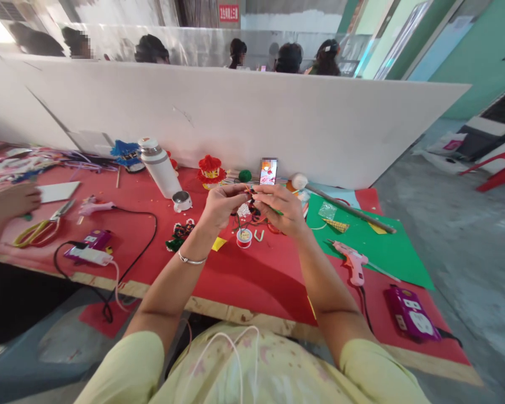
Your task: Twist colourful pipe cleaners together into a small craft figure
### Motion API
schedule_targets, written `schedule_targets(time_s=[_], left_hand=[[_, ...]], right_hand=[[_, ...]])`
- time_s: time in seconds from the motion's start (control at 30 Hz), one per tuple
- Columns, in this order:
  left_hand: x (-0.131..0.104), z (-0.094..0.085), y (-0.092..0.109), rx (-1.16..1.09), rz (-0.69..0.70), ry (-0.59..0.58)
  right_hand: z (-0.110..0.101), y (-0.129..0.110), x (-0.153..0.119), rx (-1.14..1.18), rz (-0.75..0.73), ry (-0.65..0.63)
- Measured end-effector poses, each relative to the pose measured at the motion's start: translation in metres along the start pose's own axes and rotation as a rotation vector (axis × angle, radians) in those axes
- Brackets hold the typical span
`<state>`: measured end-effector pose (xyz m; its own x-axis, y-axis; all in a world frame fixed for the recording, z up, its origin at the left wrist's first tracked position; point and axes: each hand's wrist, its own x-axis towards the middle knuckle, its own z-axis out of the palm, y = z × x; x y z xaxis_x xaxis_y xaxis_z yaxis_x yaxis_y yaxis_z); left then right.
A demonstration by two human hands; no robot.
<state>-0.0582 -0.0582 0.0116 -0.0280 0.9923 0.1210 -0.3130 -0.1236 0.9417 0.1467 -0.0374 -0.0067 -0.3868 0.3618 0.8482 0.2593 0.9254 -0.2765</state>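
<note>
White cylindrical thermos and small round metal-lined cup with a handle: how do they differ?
The thermos is tall and narrow; the cup is short and squat. The thermos is closed on top; the cup is open, showing its silvery inside. Both stand on the red-covered table.

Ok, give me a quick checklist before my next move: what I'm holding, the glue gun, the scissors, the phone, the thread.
1. Small piece held: ok, pinched between the fingertips of your left hand and right hand.
2. Pink glue gun nearby: ok, lying on the green sheet to your right.
3. Glue gun hot: cannot tell.
4. Yellow-and-red-handled scissors in easy reach: probably not ok, far to your left near another person's hand.
5. Smartphone viewable: ok, screen lit and facing you.
6. Red thread spool close: ok, just below your hands.
</note>
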Motion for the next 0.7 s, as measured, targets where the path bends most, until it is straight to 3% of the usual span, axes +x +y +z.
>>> schedule_targets(time_s=[0.13,0.27,0.37,0.53,0.7], left_hand=[[-0.006,-0.006,0.007,-0.043,-0.003,0.033],[-0.008,-0.005,0.014,-0.144,-0.074,-0.032],[-0.001,-0.007,0.019,-0.146,-0.162,-0.154],[0.024,-0.016,0.031,0.106,-0.162,-0.301],[0.047,-0.016,0.038,0.297,-0.174,-0.473]], right_hand=[[0.012,-0.004,0.001,-0.244,-0.182,-0.086],[0.023,-0.009,-0.007,-0.406,-0.227,0.038],[0.019,-0.009,-0.005,-0.3,-0.225,0.108],[-0.018,-0.003,0.025,0.105,-0.027,-0.15],[-0.052,-0.001,0.047,0.281,0.288,-0.318]])
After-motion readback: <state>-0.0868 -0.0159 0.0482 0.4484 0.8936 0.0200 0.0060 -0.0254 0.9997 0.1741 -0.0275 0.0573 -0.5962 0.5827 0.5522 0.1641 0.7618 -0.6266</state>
